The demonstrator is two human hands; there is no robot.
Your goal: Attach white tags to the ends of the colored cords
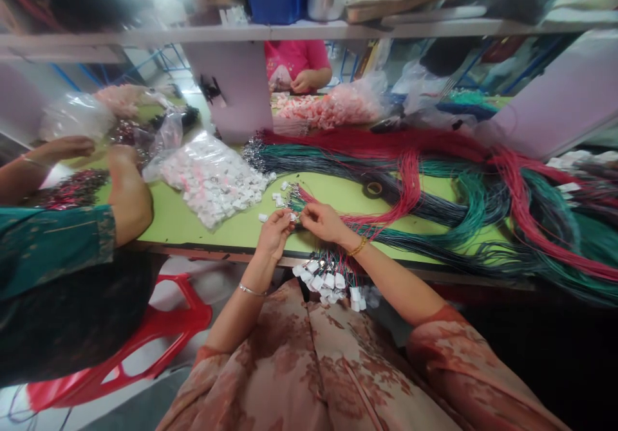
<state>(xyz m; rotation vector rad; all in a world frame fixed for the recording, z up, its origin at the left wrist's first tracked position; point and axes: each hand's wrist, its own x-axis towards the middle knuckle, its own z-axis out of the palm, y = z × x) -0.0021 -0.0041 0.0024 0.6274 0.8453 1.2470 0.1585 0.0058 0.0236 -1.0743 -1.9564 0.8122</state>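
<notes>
My left hand point(275, 231) and my right hand point(322, 222) meet at the near edge of the green table point(203, 219), fingers pinched together on the ends of thin red and green wires point(386, 215). My left hand seems to hold a small white connector against the wire ends. A bunch of wires with white connectors point(328, 280) fitted hangs over the table edge below my hands. Loose white connectors point(276, 198) lie just beyond my left hand.
A clear bag of white connectors point(212, 180) lies left of centre. Long bundles of red, green and dark wires point(483, 186) cover the right half. A co-worker's arms point(123, 193) rest at left, above a red stool point(164, 334). Another person in pink point(297, 64) sits opposite.
</notes>
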